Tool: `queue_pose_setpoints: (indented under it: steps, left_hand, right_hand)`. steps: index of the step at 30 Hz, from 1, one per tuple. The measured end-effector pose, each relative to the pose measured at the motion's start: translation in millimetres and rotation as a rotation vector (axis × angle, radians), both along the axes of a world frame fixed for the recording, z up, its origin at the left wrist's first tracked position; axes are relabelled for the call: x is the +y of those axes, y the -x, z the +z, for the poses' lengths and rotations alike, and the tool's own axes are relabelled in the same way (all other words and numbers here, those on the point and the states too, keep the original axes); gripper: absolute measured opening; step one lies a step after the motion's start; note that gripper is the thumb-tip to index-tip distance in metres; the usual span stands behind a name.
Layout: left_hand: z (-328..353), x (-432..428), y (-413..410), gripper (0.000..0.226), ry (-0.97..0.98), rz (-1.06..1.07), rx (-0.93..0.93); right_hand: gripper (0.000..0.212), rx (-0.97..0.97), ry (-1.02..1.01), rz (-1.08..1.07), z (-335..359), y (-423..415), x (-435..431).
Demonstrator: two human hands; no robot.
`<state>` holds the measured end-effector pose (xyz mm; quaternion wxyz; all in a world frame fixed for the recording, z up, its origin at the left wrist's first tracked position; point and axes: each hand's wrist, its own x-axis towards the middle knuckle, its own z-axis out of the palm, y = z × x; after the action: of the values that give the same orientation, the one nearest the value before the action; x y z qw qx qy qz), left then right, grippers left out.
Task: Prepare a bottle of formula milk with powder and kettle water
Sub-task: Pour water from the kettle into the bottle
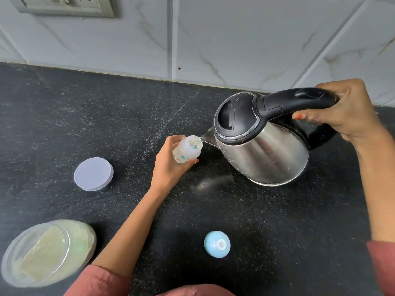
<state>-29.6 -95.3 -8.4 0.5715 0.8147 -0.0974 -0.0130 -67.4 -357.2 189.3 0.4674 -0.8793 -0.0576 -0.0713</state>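
Observation:
My left hand (168, 165) grips a small clear baby bottle (186, 151) with coloured prints, held uncapped and slightly tilted above the black counter. My right hand (344, 112) is closed around the black handle of a steel kettle (265, 150), which is tipped to the left. Its spout touches the bottle's mouth and a thin stream of water runs in. The bottle's blue cap with teat (217, 244) lies on the counter near me. An open jar of pale powder (46, 253) stands at the lower left, its lilac lid (93, 174) lying apart.
The black speckled counter (106, 116) runs back to a white marble-tiled wall (235, 39). A socket plate (64, 6) sits on the wall at the upper left. A wet patch shines on the counter below the kettle.

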Motion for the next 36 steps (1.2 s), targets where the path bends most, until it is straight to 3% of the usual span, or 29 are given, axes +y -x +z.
queue_pose_setpoints:
  steps: [36]
  left_hand:
    - [-0.9,0.9,1.5,0.061,0.014,0.007,-0.005]
  right_hand:
    - [0.037,-0.004,0.027,0.012,3.1,-0.4,2.1]
